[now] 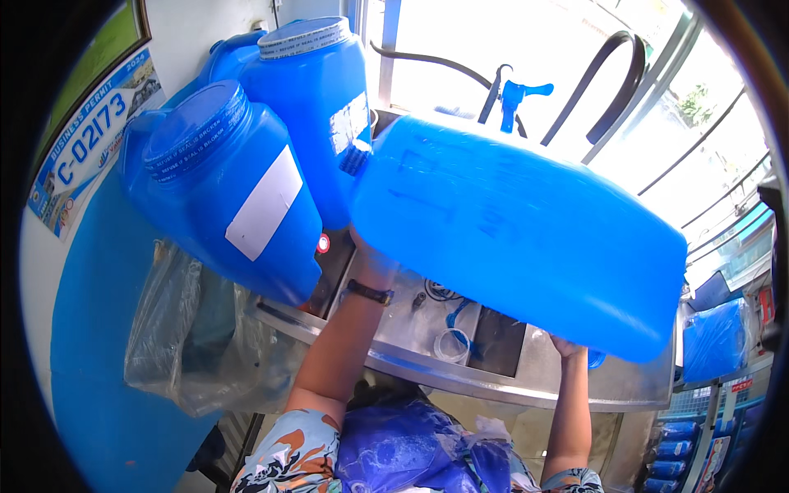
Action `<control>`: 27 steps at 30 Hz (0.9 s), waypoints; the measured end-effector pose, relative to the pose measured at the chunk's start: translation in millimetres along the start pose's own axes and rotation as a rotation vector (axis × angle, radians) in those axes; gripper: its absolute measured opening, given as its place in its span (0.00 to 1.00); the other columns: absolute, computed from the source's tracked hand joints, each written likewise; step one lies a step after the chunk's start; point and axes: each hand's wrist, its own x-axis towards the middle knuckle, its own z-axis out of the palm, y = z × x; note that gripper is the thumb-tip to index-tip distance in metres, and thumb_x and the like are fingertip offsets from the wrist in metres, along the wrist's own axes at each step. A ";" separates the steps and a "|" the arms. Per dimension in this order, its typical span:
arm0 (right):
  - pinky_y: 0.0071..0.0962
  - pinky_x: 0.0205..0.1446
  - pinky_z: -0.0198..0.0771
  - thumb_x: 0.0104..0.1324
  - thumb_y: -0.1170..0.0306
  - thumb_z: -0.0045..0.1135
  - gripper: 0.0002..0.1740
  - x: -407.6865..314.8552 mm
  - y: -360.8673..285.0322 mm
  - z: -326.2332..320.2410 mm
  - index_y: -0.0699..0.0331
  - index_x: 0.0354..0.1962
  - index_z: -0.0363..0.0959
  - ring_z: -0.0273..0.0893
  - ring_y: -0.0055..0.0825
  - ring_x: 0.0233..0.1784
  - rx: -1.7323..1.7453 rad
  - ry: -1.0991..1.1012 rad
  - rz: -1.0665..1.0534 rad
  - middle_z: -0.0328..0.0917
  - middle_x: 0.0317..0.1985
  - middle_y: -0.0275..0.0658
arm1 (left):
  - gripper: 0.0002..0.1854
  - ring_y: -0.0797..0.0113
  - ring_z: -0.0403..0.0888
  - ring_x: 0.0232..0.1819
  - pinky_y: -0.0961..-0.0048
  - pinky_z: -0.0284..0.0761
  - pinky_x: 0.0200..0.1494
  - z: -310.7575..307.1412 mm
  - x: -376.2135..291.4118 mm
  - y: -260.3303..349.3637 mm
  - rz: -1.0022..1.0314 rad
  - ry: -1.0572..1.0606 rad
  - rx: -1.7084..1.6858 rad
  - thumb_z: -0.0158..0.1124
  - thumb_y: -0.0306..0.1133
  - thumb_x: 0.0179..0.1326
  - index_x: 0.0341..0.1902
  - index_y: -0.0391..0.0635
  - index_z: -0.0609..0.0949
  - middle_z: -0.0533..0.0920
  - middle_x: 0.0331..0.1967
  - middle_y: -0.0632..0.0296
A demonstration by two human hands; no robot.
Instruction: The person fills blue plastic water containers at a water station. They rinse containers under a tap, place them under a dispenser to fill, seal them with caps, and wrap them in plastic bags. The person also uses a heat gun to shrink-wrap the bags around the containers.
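Observation:
A large blue plastic water container is held tilted on its side above a stainless steel sink counter. Its small dark-capped spout points left, near two other containers. My left hand, with a dark band at the wrist, supports the spout end from below; its fingers are hidden behind the plastic. Under the lower right edge, my right hand grips the container, most of the fingers out of sight. A piece of blue plastic shows beside that hand.
Two upright blue containers with wide lids stand left. Below them hangs a clear plastic bag. A clear plastic ring lies on the steel counter. Behind are a blue-handled tap and a dark hose; shelves stand right.

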 end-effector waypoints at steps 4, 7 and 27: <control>0.28 0.43 0.74 0.61 0.38 0.45 0.38 5.0 -4.7 22.6 0.59 0.57 0.63 0.75 0.29 0.48 -0.077 0.211 0.013 0.73 0.50 0.40 | 0.24 0.59 0.77 0.46 0.60 0.74 0.49 -67.0 -1.5 -11.2 0.242 0.327 0.472 0.39 0.50 0.66 0.50 0.44 0.75 0.79 0.45 0.57; 0.22 0.31 0.71 0.60 0.35 0.45 0.38 23.5 -7.2 29.1 0.56 0.55 0.65 0.76 0.23 0.39 -0.195 0.290 0.065 0.76 0.44 0.37 | 0.26 0.57 0.77 0.47 0.59 0.73 0.50 -112.7 -26.8 0.1 -0.008 0.656 0.324 0.40 0.52 0.62 0.46 0.44 0.77 0.80 0.44 0.56; 0.39 0.52 0.71 0.60 0.55 0.55 0.37 107.8 27.9 212.1 0.60 0.63 0.56 0.76 0.48 0.48 -2.238 -0.420 0.146 0.78 0.39 0.55 | 0.30 0.36 0.62 0.62 0.50 0.56 0.67 -6.3 -20.1 22.2 0.110 -0.046 2.543 0.64 0.32 0.42 0.55 0.40 0.76 0.67 0.60 0.36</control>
